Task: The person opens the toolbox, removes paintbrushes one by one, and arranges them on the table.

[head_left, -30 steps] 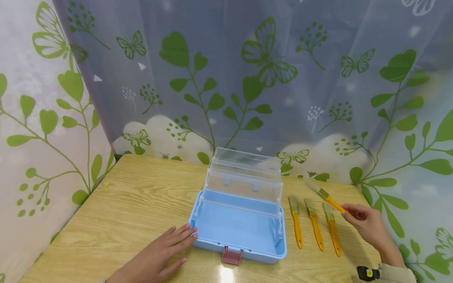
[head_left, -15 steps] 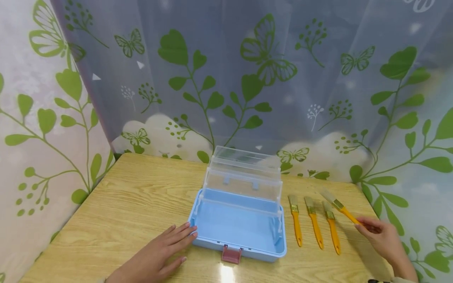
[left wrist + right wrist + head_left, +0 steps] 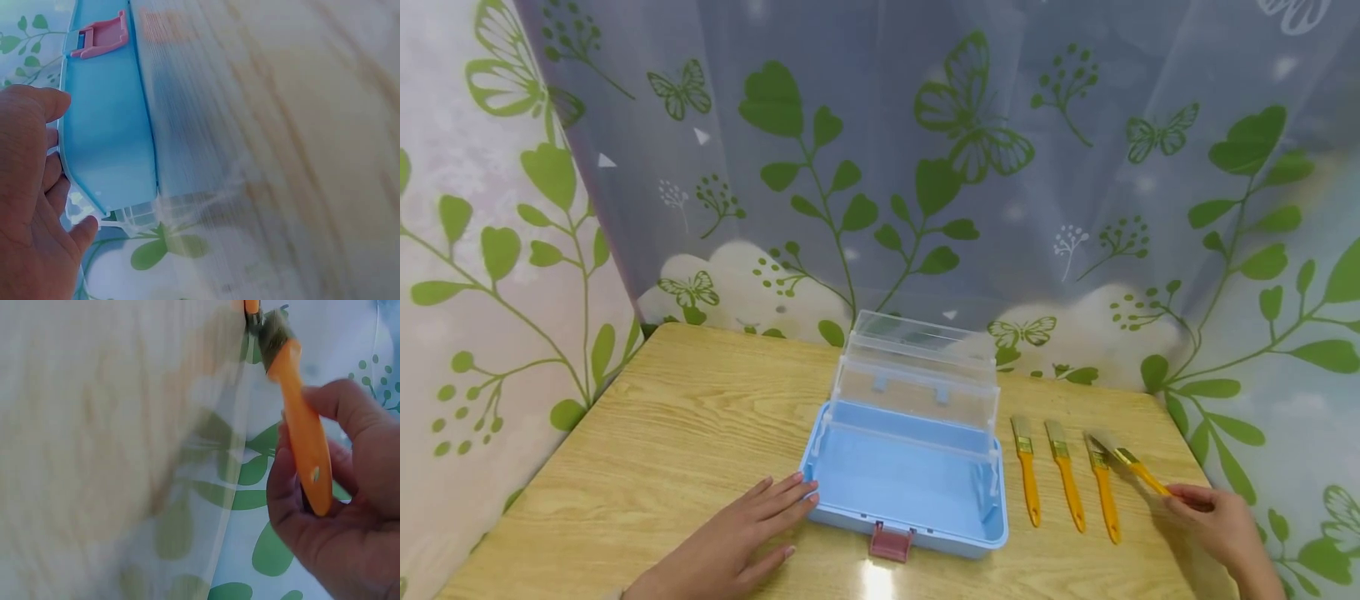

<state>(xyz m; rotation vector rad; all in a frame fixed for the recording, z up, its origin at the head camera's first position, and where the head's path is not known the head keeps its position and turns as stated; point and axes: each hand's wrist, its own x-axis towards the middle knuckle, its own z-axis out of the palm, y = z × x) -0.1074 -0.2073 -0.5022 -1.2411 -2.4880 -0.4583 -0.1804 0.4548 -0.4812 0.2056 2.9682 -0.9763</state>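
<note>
1. The right hand (image 3: 1221, 521) pinches the orange handle of a paintbrush (image 3: 1131, 467), thumb and curled fingers closed round the handle's end. In the right wrist view the handle runs up out of the fingers (image 3: 350, 406) to the bristle head at the top of the picture.
2. The held paintbrush slants away from the hand toward the table's far side. Its bristle end lies just beside the head of the nearest of the three loose brushes; whether the two touch cannot be told.
3. Those three brushes (image 3: 1063, 483) lie side by side on the wooden table (image 3: 647, 433), bristles pointing away from the person, between the right hand and the box.
4. The blue storage box (image 3: 910, 479) stands open in the middle of the table, its clear lid (image 3: 917, 375) raised behind it and a pink latch (image 3: 891, 542) at the front.
5. The left hand (image 3: 737, 542) rests flat on the table with straight fingers, fingertips against the box's left front corner. It holds nothing.
6. The right wrist view is blurred, so the table surface there is only a smear; the bristles are cut off at its top edge. The left wrist view shows the box wall and latch, with the table beyond blurred.
</note>
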